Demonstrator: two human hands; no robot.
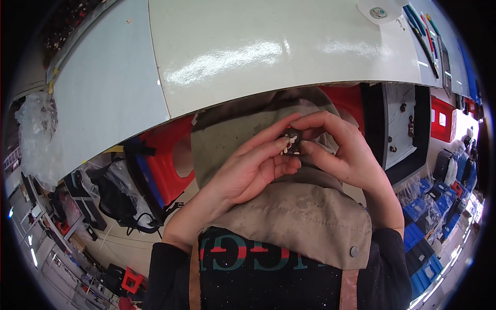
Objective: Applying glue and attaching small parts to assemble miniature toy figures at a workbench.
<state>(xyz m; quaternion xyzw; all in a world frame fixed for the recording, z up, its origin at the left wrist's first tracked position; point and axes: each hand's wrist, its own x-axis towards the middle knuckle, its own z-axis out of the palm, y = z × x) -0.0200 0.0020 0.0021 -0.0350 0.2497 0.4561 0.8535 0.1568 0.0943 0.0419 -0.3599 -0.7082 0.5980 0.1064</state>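
Small dark piece (293,144), figurine-like, brown-black with cream bits on its face, is up in both hands. Landmark is the white worktable (232,46): piece sits off its near edge, between that edge and the wearer, above the apron (294,206).

Left hand (250,168) carries it: thumb laid along the left side, fingers behind and curled beneath. Right hand (346,150) pinches in narrow from the other side, thumb on the right flank, index bent over toward the top. Contact visible both sides; pressure, can't tell. Fingers hide much of the outline.

Handling, my read: light, body probably stiff, maybe resin or similar; material not confirmable. Cream bits look like the weak spots, could scuff or snap if squeezed. Small enough to roll out of a loose pinch. Best hold: thumb and finger on the plain dark flanks, other fingers cupped beneath as backstop, thumb off the cream detail.

Around: black tray (423,113) with pale lining lies off the table's near edge, right-hand part, small dark items (411,126) in it. Hand tools (423,41) lie on the table's right end.
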